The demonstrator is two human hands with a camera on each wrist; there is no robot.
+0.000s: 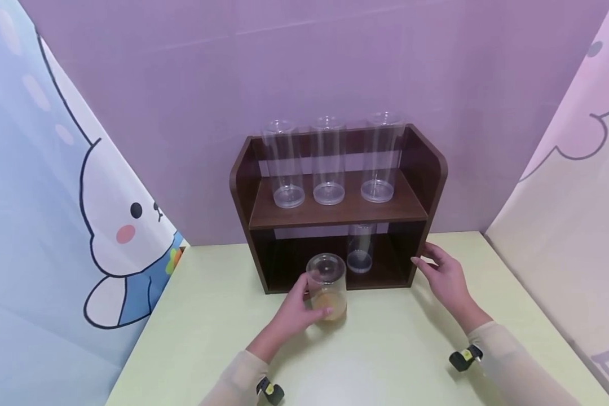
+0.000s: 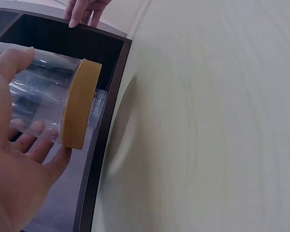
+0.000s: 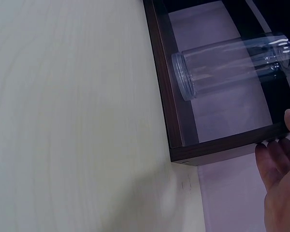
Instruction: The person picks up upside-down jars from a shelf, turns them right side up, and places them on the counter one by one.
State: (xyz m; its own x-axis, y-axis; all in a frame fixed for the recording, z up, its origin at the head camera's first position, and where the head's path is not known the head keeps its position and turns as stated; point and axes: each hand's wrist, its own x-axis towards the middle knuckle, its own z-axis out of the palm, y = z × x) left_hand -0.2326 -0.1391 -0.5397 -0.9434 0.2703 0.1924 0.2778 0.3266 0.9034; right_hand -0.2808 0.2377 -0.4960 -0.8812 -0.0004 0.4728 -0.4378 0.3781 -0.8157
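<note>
My left hand holds a clear jar upright in front of the dark brown shelf, left of the lower compartment's middle. Its thumb crosses the jar's near side while the other fingers wrap the far side. An orange base caps the jar's lower end, close over the table in the left wrist view. My right hand grips the shelf's right side panel, thumb near the front edge and fingers against the outer face. Inside the lower compartment, toward the right, stands a clear canister.
Three tall clear canisters stand in a row on the upper tier: left, middle and right. A purple backdrop rises behind the pale table, with printed cloth panels on both sides.
</note>
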